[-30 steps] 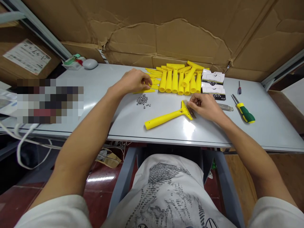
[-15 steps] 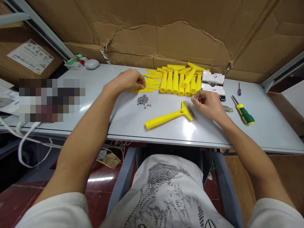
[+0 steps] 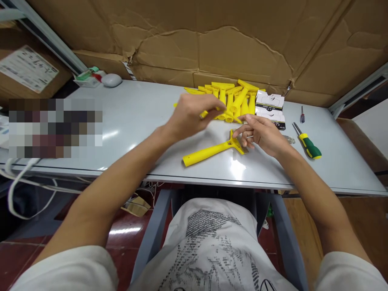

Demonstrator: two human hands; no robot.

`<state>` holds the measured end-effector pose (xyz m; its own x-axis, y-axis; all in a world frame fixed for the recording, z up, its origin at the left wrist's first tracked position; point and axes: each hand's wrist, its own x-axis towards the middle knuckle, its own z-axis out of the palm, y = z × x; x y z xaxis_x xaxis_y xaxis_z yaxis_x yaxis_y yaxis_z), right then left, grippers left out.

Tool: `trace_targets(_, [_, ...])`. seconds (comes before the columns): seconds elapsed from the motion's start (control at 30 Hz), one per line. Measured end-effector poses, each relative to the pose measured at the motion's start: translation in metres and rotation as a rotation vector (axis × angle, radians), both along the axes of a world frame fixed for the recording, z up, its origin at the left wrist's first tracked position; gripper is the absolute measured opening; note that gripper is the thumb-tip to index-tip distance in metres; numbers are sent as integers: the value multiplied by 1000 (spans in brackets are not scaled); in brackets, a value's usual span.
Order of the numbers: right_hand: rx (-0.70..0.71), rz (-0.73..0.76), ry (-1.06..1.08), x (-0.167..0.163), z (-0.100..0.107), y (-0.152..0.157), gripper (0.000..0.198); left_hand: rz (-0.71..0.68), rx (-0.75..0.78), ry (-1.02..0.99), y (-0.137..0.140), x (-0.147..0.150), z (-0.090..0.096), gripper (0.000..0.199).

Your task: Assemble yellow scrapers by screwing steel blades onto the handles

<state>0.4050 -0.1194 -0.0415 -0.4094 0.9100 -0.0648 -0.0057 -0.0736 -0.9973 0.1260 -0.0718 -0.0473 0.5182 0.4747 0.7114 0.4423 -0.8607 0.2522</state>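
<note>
My left hand is closed on a flat yellow plastic plate, held over the table in front of the yellow handles. My right hand has its fingers apart and loosely bent, the index fingertip at the plate's pointed end; whether it touches is unclear. Below both hands a yellow scraper lies on the table, its head partly behind my right fingers. More yellow plates lie at the back, mostly covered by my left hand. The small screws are hidden behind that hand.
White-and-black small boxes stand right of the handles. A green-yellow screwdriver and a smaller screwdriver lie further right. A grey mouse sits back left, and cardboard walls the table's rear.
My left hand has lifted a yellow plate from the pile and carried it right, toward my right hand. My right hand has shifted slightly left, over the scraper's head, its fingers spreading.
</note>
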Motion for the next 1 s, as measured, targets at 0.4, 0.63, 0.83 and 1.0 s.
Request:
trace_targets(0.4, [80, -160, -295, 26, -3, 17, 69, -24, -119, 337, -32, 20, -3, 34])
trace_targets(0.63, [10, -153, -441, 24, -15, 25, 62, 57, -411, 572, -41, 31, 4, 69])
trace_targets(0.83, [84, -85, -427, 21, -26, 26, 62, 35, -463, 535, -41, 37, -6, 45])
trace_targets(1.0, [101, -70, -413, 22, -30, 26, 66, 14, -339, 434, -38, 35, -19, 39])
